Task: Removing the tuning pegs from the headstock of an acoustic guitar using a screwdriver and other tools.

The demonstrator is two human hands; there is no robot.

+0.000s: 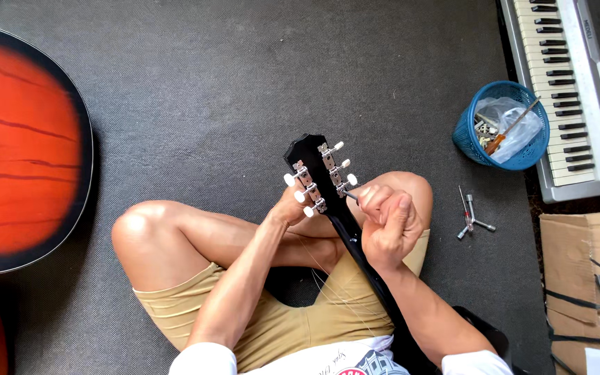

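Two hands hold the top end of a black guitar over crossed legs.

The black guitar head (316, 170) has shiny pegs with white knobs, and loose thin strings hang down. The left hand (290, 206) wraps around it from under. The right hand (387, 221) is a closed fist pinching a small metal tool (351, 196) at a peg. Dark grey carpet (244, 76) covers the floor. A blue basket (472, 125) and a keyboard (564, 90) sit far right, an orange guitar (22, 146) left.

Glossy black guitar headstock (312, 167) with shiny metal tuners and white plastic knobs, matt grey rough carpet floor (244, 83), glossy red-orange wooden guitar body (22, 146), blue plastic mesh basket (468, 132), brown cardboard (571, 257)
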